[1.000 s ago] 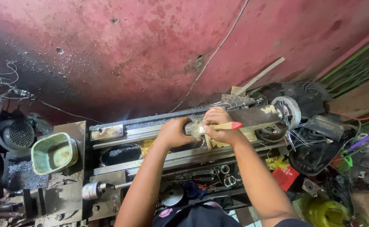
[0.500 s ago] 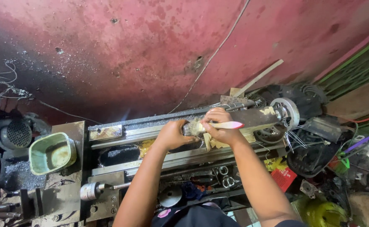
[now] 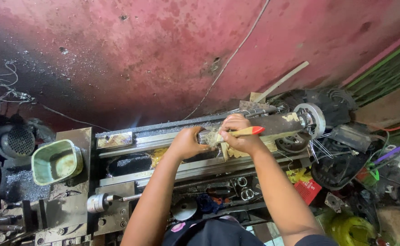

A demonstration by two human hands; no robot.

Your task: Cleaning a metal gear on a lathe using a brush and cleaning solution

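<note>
A red wall [image 3: 163, 50], stained and blackened toward the left, is seen behind a metal lathe bed [image 3: 163, 136]. A thin cable [image 3: 236, 50] is run diagonally down the wall to the bed. A green tub [image 3: 56, 161] is set left of the bed, with a fan grille [image 3: 20, 140] beyond it. Right of the bed, dark machine parts [image 3: 341, 164], a red box [image 3: 308, 190] and a yellow object [image 3: 352, 228] are crowded together. Even light is cast throughout.
</note>
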